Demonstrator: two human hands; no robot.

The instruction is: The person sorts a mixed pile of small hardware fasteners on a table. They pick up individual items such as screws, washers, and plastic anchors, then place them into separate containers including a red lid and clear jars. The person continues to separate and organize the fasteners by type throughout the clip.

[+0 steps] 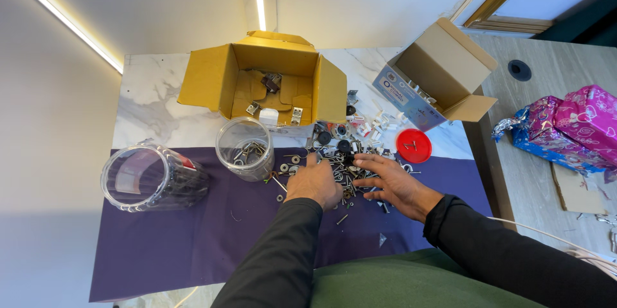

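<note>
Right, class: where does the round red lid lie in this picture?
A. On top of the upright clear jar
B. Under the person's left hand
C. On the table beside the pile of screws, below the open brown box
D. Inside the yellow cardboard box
C: the red lid lies flat at the right edge of the screw pile, just below the brown box, apart from both hands.

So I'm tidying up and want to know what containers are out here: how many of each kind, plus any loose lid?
Clear jars: 2, one lying on its side, one upright
Cardboard boxes: 2, yellow, brown and blue
Red lid: 1
Total: 5
</note>
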